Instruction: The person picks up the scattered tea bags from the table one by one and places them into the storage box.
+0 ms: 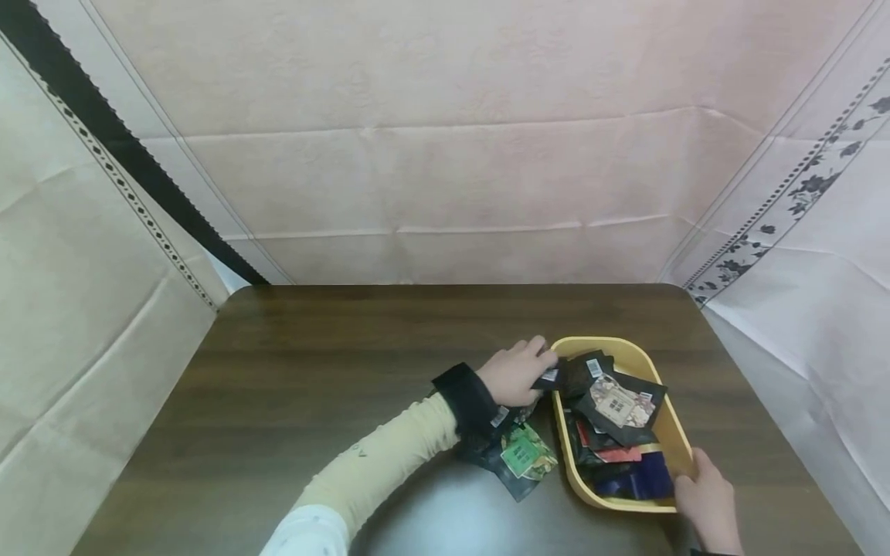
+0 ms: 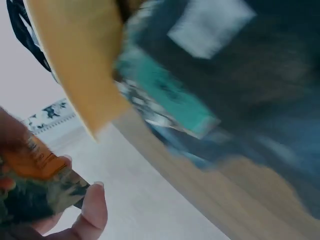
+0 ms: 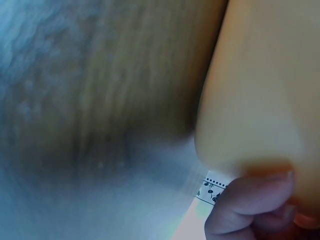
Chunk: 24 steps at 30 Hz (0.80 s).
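At the left rim of a yellow plastic basket (image 1: 643, 363), my left hand (image 1: 511, 374) pinches a small dark packet (image 1: 549, 377). The left wrist view shows an orange label on this packet (image 2: 42, 192), between thumb and fingers. My right hand (image 1: 711, 498) grips the basket's near right corner, its curled fingers (image 3: 255, 200) against the yellow wall. Several packets lie in the basket, among them a black one with a pale picture (image 1: 621, 403) and a dark blue one (image 1: 650, 477). Below my left wrist, a green-labelled packet (image 1: 524, 457) lies among others, partly hidden by the sleeve.
The brown wooden table (image 1: 334, 371) extends left of the basket. Pale cloth (image 1: 445, 177) hangs behind and at both sides of it. My left forearm (image 1: 389, 440) crosses the table's front.
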Motion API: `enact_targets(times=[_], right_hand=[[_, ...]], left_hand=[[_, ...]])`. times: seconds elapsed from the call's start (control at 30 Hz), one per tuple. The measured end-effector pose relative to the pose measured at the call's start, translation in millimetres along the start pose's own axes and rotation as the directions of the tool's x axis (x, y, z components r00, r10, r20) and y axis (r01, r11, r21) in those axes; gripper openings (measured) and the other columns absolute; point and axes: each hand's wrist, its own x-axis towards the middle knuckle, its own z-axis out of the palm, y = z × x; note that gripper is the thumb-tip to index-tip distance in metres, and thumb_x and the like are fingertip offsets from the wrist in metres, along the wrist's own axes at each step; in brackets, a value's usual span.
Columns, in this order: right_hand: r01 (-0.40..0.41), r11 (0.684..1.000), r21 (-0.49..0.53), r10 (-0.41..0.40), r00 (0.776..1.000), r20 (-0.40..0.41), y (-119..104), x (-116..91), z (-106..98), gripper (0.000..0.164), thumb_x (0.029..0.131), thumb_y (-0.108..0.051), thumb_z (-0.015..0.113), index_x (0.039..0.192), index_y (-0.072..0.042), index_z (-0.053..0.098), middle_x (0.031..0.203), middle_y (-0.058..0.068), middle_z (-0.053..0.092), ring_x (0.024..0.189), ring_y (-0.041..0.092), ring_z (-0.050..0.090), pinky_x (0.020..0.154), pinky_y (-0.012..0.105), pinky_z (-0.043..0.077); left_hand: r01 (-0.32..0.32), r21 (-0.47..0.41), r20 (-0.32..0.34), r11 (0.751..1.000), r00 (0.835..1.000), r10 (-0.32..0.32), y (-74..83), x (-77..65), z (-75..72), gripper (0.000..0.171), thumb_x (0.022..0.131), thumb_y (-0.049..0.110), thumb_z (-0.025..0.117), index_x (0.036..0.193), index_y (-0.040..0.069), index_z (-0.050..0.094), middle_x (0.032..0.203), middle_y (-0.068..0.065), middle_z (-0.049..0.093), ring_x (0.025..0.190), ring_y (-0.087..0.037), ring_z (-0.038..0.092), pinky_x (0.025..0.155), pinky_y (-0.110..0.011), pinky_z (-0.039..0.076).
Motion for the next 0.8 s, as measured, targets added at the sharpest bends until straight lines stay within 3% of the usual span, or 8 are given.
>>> enact_targets(times=[0.2,0.37,0.5,0.6,0.8], right_hand=[[0.010,1.000,-0.001,-0.010,0.999,0.040,-3,-2,7,0.040,0.076,0.001,0.039,0.115,0.010,0.040,0.097,0.037,0.051,0.080,0.046,0.051,0.066,0.053,0.041],[0.008,1.000,0.004,-0.009,0.999,0.053,-6,-4,12,0.041,0.076,0.001,0.038,0.116,0.010,0.040,0.096,0.036,0.052,0.079,0.044,0.052,0.064,0.051,0.041],[0.011,1.000,0.002,-0.011,0.999,0.045,-7,-3,13,0.041,0.076,0.001,0.038,0.115,0.011,0.040,0.096,0.037,0.052,0.078,0.044,0.052,0.064,0.051,0.041],[0.014,1.000,0.001,-0.014,0.999,0.042,-6,-2,12,0.041,0.076,0.001,0.038,0.116,0.012,0.040,0.096,0.037,0.052,0.079,0.045,0.052,0.065,0.052,0.041],[0.001,1.000,-0.006,-0.001,0.998,0.059,-4,2,7,0.040,0.077,0.000,0.038,0.116,0.012,0.039,0.097,0.037,0.051,0.080,0.045,0.051,0.067,0.053,0.040]], left_hand=[[-0.004,-0.036,-0.020,0.999,1.000,0.003,23.9,31.1,4.9,0.055,0.078,0.050,0.064,0.123,0.023,0.048,0.120,0.000,0.038,0.098,-0.012,0.045,0.071,-0.022,0.045],[0.012,-0.051,0.001,0.999,1.000,-0.012,31.5,44.1,17.7,0.072,0.070,0.065,0.061,0.129,0.027,0.044,0.130,0.002,0.034,0.110,-0.012,0.040,0.087,-0.026,0.040],[0.000,-0.071,0.040,0.997,0.999,0.003,30.3,44.8,25.0,0.091,0.063,0.074,0.058,0.139,0.031,0.031,0.145,0.001,0.020,0.130,-0.017,0.023,0.101,-0.037,0.029],[-0.015,-0.071,0.043,0.997,0.999,0.018,26.3,41.6,25.8,0.100,0.061,0.076,0.059,0.143,0.031,0.024,0.149,0.000,0.014,0.136,-0.018,0.012,0.105,-0.044,0.021],[0.010,-0.060,0.034,0.998,0.999,-0.008,10.6,25.1,22.5,0.102,0.062,0.075,0.057,0.145,0.030,0.019,0.150,-0.001,0.013,0.137,-0.019,0.011,0.105,-0.049,0.019]])
